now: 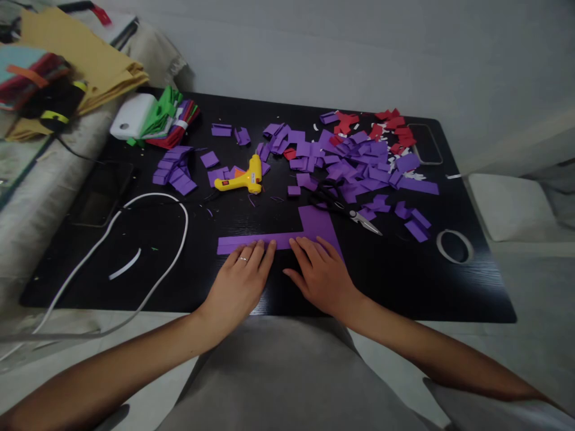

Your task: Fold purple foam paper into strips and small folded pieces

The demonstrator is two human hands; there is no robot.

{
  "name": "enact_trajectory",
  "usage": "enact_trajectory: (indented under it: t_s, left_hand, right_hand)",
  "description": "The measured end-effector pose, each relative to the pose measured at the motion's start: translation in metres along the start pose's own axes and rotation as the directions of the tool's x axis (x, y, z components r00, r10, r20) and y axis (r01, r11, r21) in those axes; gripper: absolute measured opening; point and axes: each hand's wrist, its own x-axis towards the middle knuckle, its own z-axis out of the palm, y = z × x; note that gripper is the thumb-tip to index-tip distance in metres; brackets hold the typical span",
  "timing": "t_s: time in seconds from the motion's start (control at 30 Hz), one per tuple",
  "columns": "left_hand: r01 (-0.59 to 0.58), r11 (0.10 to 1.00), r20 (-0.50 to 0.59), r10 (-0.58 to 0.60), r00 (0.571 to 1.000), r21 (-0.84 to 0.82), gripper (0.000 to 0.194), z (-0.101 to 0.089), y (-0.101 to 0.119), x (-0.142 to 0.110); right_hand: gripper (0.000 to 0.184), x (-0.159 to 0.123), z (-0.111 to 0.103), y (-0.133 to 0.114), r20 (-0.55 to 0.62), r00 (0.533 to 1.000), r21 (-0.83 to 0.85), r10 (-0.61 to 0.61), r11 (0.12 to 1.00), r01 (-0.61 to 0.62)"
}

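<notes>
Head view shows me the left hand [240,281] and right hand [326,275] palm-down, fingers extended and gripping nothing, resting on a purple paper strip [236,242] near the middle of the table's [404,293] front edge, apparently to keep it flat. Its right end meets a purple paper sheet [318,220] partly under the right hand. Beyond, I judge the scissors [344,209] and yellow glue gun [254,178] handily placed, with folded purple pieces [363,161] heaped toward the far right corner.

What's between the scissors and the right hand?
A flat purple sheet, partly covered by the right hand, lies between it and the scissors in the head view.
</notes>
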Motion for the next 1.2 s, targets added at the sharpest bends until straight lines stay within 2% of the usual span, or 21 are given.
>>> enact_trajectory:
  t_s: [0.17,0.43,0.6,0.63,0.73,0.83,1.0,1.2]
  left_hand:
    - [0.000,1.000,0.000,0.000,1.000,-0.027,0.055,-0.001,-0.003,-0.003]
    - [0.062,0.998,0.004,-0.062,0.998,-0.005,0.048,-0.003,-0.013,-0.015]
    - [0.065,0.998,0.020,-0.065,0.998,0.003,0.051,0.000,-0.009,-0.016]
    - [0.067,0.998,0.022,-0.067,0.997,0.001,0.051,0.000,-0.008,-0.016]
    - [0.069,0.997,0.010,-0.069,0.998,-0.029,0.050,0.000,-0.010,-0.015]
    - [0.058,0.991,-0.046,-0.064,0.997,-0.123,0.045,0.000,-0.020,-0.017]
    - [0.045,0.951,-0.154,-0.096,0.983,-0.304,0.028,0.006,-0.049,-0.025]
    - [0.001,0.923,-0.200,-0.084,0.976,-0.384,0.023,0.015,-0.073,-0.027]
  right_hand:
    - [0.056,0.000,-0.002,0.000,0.018,1.000,0.016,0.011,1.000,-0.012]
    - [0.054,0.003,-0.005,-0.004,0.022,1.000,0.018,0.020,1.000,-0.020]
    - [0.036,0.026,-0.010,-0.011,0.016,0.998,0.024,0.057,0.998,-0.057]
    - [0.032,0.032,-0.009,-0.012,0.009,0.999,0.044,0.031,0.999,-0.032]
    - [0.030,0.046,-0.003,-0.014,0.033,0.986,0.143,-0.166,0.977,0.159]
    - [0.027,0.052,0.001,-0.014,0.080,0.964,0.160,-0.252,0.958,0.237]
    - [0.024,0.052,-0.001,-0.009,0.098,0.963,0.139,-0.252,0.962,0.237]
    - [0.021,0.059,0.002,-0.011,0.090,0.964,0.137,-0.251,0.962,0.237]
